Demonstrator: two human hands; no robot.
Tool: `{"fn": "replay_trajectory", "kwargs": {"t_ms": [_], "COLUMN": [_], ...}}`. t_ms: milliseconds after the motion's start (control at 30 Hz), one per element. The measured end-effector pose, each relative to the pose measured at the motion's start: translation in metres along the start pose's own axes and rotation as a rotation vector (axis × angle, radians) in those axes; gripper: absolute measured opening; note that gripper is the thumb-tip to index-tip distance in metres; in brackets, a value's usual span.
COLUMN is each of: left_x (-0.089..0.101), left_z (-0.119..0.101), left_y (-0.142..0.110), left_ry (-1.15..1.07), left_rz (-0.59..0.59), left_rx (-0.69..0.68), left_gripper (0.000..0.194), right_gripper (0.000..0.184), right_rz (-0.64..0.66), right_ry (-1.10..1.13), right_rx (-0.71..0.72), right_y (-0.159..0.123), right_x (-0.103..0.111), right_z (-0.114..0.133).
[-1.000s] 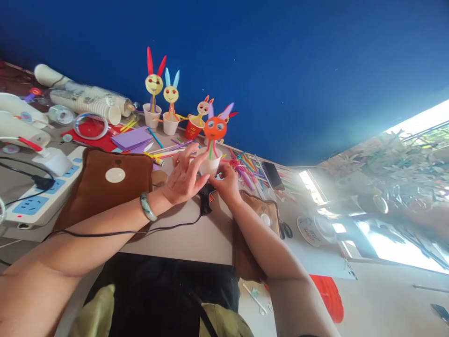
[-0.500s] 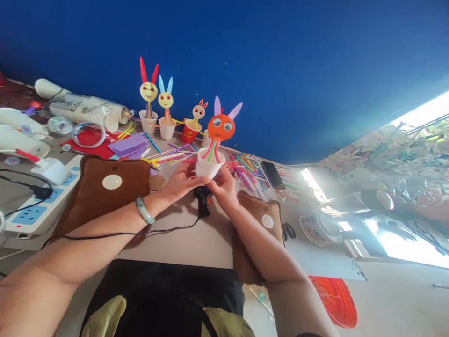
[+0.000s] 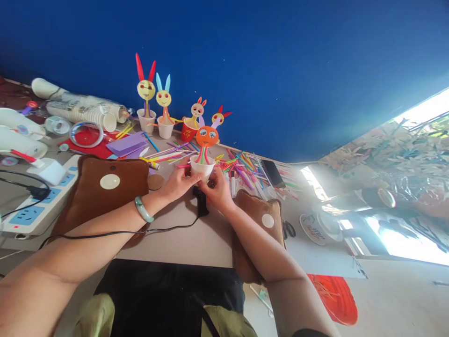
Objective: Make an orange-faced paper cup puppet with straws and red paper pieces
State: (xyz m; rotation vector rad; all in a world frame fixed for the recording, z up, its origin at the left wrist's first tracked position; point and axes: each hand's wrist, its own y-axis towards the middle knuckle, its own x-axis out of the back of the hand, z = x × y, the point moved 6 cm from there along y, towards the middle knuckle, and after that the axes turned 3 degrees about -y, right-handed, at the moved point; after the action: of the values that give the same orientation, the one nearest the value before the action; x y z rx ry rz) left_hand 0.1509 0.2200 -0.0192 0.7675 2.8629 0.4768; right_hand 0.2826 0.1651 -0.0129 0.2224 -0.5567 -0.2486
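Observation:
Between my two hands is a white paper cup (image 3: 202,169) with an orange rabbit head (image 3: 206,136) standing up from it on pink and green stems. The lilac ears of this head lean back towards the wall. My left hand (image 3: 181,183) grips the cup's left side, thumb across the front. On the other side my right hand (image 3: 219,188) is closed around the lower right of the cup. A black glue gun (image 3: 201,204) lies on the table just below the cup, partly hidden by my hands. Its cord runs left across my forearm.
Along the blue wall stand other cup rabbits, among them a red-eared one (image 3: 146,90) and a blue-eared one (image 3: 163,98). Coloured pipe cleaners (image 3: 245,173) are strewn behind my hands. Brown pouches (image 3: 110,201) flank my arms. A power strip (image 3: 42,201) sits left, a phone (image 3: 272,173) right.
Both hands have tipped the cup rabbit, its head dropping lower and slightly left. A red-eared rabbit behind it has come into sight.

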Motion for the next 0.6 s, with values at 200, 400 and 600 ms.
{"fn": "replay_trajectory", "kwargs": {"t_ms": [200,400,600], "left_x": [0.000,-0.004,-0.005], "left_z": [0.008,0.007,0.018], "left_y": [0.000,0.001,0.000], "left_ry": [0.137,0.078,0.019], "left_rz": [0.035,0.079,0.103], "left_rx": [-0.034,-0.065,0.001], "left_gripper": [0.051,0.056,0.061], "right_gripper": [0.035,0.038,0.036], "right_rz": [0.005,0.016,0.051], "right_ry": [-0.198,-0.351,-0.409], "right_rx": [-0.030,-0.046,-0.070], "right_y": [-0.001,-0.003,-0.007], "right_x": [0.005,0.009,0.009], "right_z": [-0.005,-0.002,-0.003]}}
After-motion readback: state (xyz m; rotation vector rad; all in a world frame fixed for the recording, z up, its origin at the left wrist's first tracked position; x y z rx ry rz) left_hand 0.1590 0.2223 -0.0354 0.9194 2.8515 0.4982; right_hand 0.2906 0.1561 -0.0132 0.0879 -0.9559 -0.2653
